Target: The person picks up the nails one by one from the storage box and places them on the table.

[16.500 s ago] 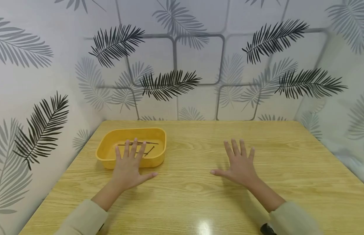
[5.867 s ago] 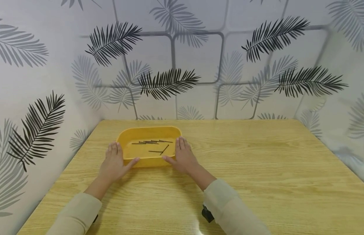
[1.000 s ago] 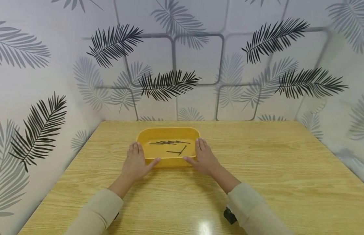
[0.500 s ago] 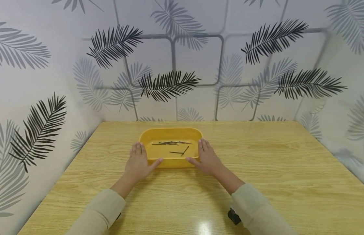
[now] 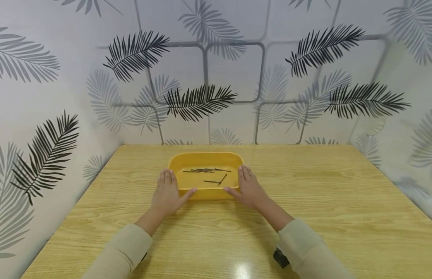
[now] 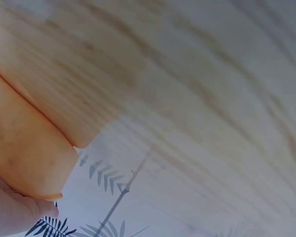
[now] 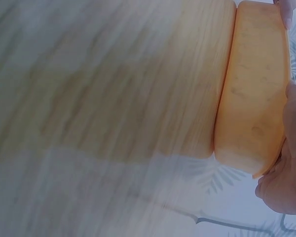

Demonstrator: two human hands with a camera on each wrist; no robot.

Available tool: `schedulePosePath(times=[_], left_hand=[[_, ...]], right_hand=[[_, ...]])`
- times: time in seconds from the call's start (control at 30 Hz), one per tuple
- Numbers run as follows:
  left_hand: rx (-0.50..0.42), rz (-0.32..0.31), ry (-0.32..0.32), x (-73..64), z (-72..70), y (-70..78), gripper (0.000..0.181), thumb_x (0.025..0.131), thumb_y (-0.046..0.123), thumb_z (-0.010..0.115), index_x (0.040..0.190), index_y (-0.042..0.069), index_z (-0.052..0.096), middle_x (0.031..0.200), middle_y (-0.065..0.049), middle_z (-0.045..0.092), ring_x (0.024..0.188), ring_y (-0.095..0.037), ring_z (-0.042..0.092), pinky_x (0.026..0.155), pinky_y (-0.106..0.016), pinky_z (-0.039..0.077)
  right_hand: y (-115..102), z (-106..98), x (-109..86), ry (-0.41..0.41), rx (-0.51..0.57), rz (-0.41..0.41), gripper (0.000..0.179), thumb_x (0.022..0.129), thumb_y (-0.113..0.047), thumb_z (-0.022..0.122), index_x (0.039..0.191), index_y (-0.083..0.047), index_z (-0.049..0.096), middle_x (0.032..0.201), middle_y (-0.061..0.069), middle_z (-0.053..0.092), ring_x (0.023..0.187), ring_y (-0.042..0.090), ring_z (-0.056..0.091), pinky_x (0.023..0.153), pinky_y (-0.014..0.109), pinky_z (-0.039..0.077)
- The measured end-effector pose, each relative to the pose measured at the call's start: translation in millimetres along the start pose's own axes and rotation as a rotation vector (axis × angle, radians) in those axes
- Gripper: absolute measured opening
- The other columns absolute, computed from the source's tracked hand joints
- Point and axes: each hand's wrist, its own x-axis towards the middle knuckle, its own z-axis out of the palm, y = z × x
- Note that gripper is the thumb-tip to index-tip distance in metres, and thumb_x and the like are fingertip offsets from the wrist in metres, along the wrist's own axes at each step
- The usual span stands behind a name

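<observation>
A shallow yellow plastic tray (image 5: 210,195) sits on the wooden table, holding several thin dark nails (image 5: 203,170). Most of them lie in a loose row toward the back, while two cross near the front right. My left hand (image 5: 165,197) grips the left front corner, fingers along the side and thumb on the front rim. On the opposite corner my right hand (image 5: 251,192) holds the tray the same way. In the left wrist view, the tray wall (image 6: 27,143) shows above part of the hand. The right wrist view has fingers wrapped at the tray's edge (image 7: 254,89).
The wood-grain table (image 5: 327,186) extends to both sides and in front of the tray. Behind it rises a wall (image 5: 237,77) with a leaf pattern. A small black object (image 5: 280,257) shows under the right sleeve.
Earlier both hands were spread apart, with the tray at the left. They then took hold of it and slid it rightward to mid-table; over the last second it shifts slightly further right.
</observation>
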Motion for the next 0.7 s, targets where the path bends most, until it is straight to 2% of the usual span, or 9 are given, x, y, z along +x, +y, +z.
schedulePosePath(times=[0.7], left_hand=[[-0.001, 0.006, -0.025, 2.0, 0.7, 10.6, 0.099, 0.089, 0.064, 0.039, 0.139, -0.017, 0.014, 0.147, -0.035, 0.011, 0.139, -0.045, 0.009, 0.114, -0.050, 0.014]], right_hand=[[8, -5, -6.7, -0.003, 0.006, 0.015, 0.084, 0.095, -0.044, 0.045, 0.142, 0.014, 0.006, 0.151, 0.031, 0.004, 0.141, 0.042, 0.004, 0.115, 0.052, 0.010]])
